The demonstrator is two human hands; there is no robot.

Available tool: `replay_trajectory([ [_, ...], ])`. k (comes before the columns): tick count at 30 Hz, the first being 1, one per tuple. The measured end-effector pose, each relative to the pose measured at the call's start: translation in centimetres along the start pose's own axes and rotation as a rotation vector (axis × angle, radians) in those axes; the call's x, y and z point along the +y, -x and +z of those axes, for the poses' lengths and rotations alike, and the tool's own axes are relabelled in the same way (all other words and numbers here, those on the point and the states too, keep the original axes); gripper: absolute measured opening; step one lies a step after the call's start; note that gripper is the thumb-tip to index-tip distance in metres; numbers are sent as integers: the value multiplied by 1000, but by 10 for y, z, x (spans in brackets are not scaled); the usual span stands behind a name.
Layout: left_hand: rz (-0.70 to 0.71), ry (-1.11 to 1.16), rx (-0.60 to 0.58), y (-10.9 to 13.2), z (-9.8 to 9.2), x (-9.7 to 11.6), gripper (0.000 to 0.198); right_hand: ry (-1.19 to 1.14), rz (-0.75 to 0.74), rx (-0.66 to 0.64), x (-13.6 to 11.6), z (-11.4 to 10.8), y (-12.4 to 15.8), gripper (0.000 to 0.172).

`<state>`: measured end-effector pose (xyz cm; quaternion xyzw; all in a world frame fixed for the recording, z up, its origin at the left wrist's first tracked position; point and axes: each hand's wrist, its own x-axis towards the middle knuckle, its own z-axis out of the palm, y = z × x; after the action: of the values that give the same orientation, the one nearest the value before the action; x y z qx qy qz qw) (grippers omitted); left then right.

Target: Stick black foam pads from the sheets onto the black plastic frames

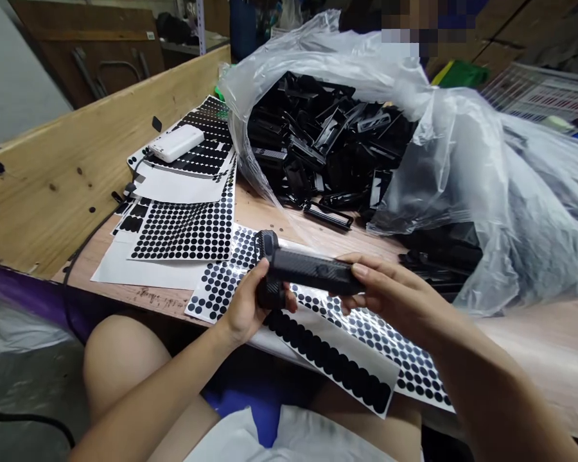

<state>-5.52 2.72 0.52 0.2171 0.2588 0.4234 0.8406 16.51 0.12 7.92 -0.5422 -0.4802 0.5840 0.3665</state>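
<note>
Black T-shaped piece (313, 269): centre of the frame, held above the near edge of the table; a long straight bar with a woven, carbon-fibre-like surface and a broader crosspiece at its left end. I see some detail midway along the bar, too faint for me to read.
Left hand (247, 303): I see it just left of centre, thumb and fingers closed on the crosspiece.
Right hand (390, 285): right of centre, fingers narrowed on the free end of the bar, thumb mostly hidden from me.
Dot sheets: a long white sheet of black round dots (417, 372) runs under the hands from centre to lower right; a narrow strip of larger black dots (334, 359) lies over it, its end past the table edge. More dotted sheets (187, 228) are stacked left of centre, a white rectangular device (177, 142) on top.
Bag: clear plastic bag (520, 173), upper right, its mouth showing me a heap of glossy black plastic parts (327, 141); one loose black part (327, 216) lies at the opening.
Tabletop: pale wood-grain tabletop (144, 295), edged at left by a knotty wooden board (101, 135).
Room: brown panel (87, 45), upper left; white wire rack (539, 93), upper right.
</note>
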Motion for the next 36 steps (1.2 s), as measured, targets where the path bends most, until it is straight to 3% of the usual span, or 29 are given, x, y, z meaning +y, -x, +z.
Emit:
replay_trajectory([
  [3,-10,30,-24,0,-1,0,65,246,-64,-202,-8,8,-9,38],
  [5,-26,-21,-79,1,-2,0,70,351,-123,-238,-12,12,-21,42],
  [9,-28,-213,-109,3,-3,-3,51,235,-185,-18,-11,17,-44,58],
  [11,-5,-202,-57,2,-2,-3,44,341,-171,85,-2,17,-50,48],
  [15,17,-123,-4,0,0,1,48,878,-161,30,25,20,-47,16],
  [19,1,-128,-16,0,2,2,51,985,-173,12,40,29,-43,12],
  [25,-1,-168,-26,1,3,1,50,829,-87,-42,29,22,-49,15],
  [31,15,-175,-3,-1,2,-3,57,-45,178,-11,6,22,-32,37],
  [36,22,-196,25,0,4,-4,64,-74,178,-34,-1,43,-26,38],
])
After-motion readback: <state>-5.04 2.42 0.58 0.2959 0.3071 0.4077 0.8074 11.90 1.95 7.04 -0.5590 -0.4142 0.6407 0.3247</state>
